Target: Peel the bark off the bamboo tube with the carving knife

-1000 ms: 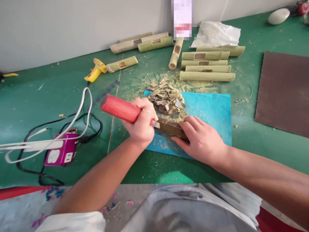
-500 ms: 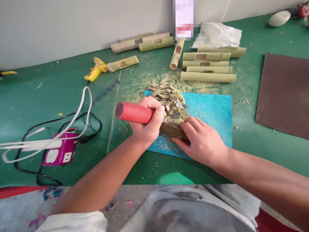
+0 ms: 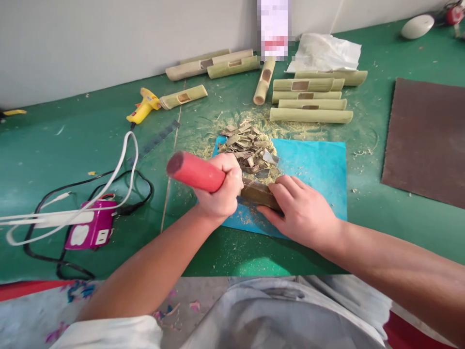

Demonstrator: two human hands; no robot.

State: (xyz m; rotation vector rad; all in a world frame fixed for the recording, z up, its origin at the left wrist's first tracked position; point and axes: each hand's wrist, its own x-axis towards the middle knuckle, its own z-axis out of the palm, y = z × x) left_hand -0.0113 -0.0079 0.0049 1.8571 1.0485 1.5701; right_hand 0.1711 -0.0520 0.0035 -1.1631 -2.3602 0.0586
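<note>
My left hand (image 3: 223,189) is wrapped round the thick red handle (image 3: 196,172) of a tool whose working end is hidden behind the fist. The handle points up and to the left. My right hand (image 3: 305,208) grips the right end of a dark brown bamboo piece (image 3: 257,192), fingers over the top and thumb along the near side. The left fist is at the other end of that piece. Beneath them lies a blue sheet (image 3: 316,165) dusted with shavings. Just beyond the hands is a heap of bamboo chips (image 3: 249,148) with yellowish sawdust around it.
Several bamboo tubes with cut windows (image 3: 307,95) lie at the back. On the left are a yellow glue gun (image 3: 144,106), a ruler (image 3: 160,140), and a purple power socket (image 3: 89,225) with cables. A brown mat (image 3: 425,140) lies right, a white plastic bag (image 3: 325,52) behind.
The left fist has turned and shifted slightly, and the red handle's butt end has swung a little to the left. The right hand keeps its grip on the bamboo piece.
</note>
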